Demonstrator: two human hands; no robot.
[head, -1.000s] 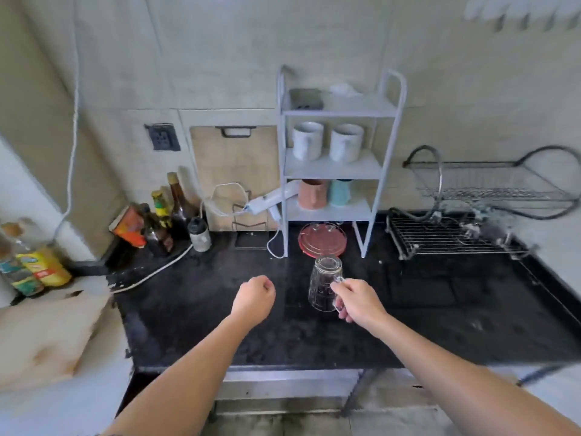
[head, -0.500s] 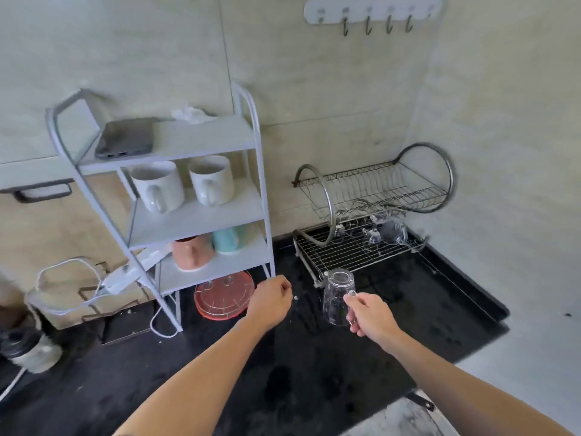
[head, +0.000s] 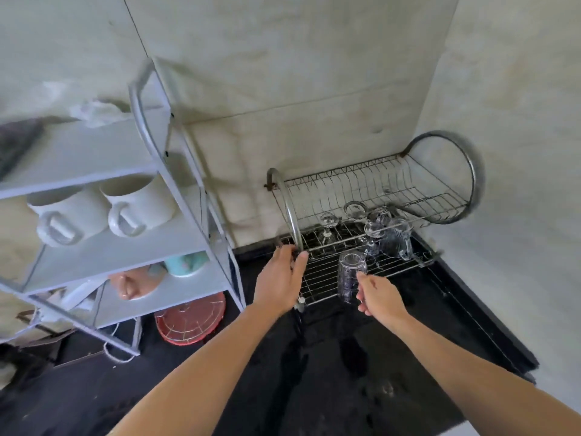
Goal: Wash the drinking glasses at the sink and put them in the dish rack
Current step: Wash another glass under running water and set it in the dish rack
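Observation:
An upside-down clear glass mug (head: 350, 275) hangs just over the front of the lower tier of the wire dish rack (head: 390, 269). My right hand (head: 380, 298) pinches it by its handle. My left hand (head: 281, 280) is at the rack's left end, thumb and fingers around the foot of the metal hoop. Several other clear glasses (head: 393, 237) stand upside down on the lower tier further back. The rack's upper tier holds nothing.
A white shelf unit (head: 132, 221) stands to the left with white mugs (head: 138, 204), a pink cup and a teal cup. A red round lid (head: 191, 319) lies under it. The black counter (head: 345, 372) is wet, and walls close in behind and to the right.
I have turned right and moved up to the rack. My right hand carried the mug over the lower tier. My left hand opened from a fist and took the rack's hoop.

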